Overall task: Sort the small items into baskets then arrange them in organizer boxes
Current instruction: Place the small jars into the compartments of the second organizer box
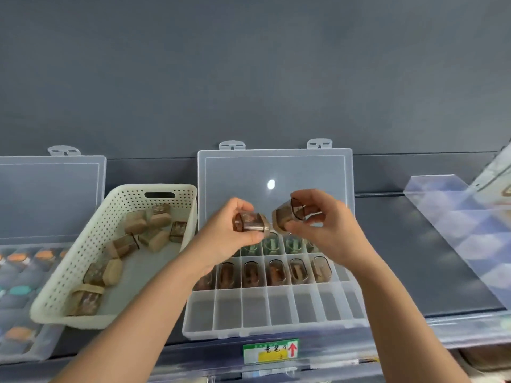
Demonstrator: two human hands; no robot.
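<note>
Now two brown capsules are being gripped above the organizer point(276, 313): one point(250, 222) by the left hand point(235, 230), one point(287, 217) by the right hand point(318, 219).

Grey wall point(249, 64), clear acrylic divider point(456, 230), green-yellow shelf label point(271, 352), red arrow point(292, 349)

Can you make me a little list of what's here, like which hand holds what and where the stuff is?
left hand: holds a brown case
right hand: holds a second brown case
hands' place: above the open organizer box
organizer box: one row of brown cases, nearest row empty
white basket: left of the box, loose cases inside
far left: another organizer box with orange and teal items
</note>
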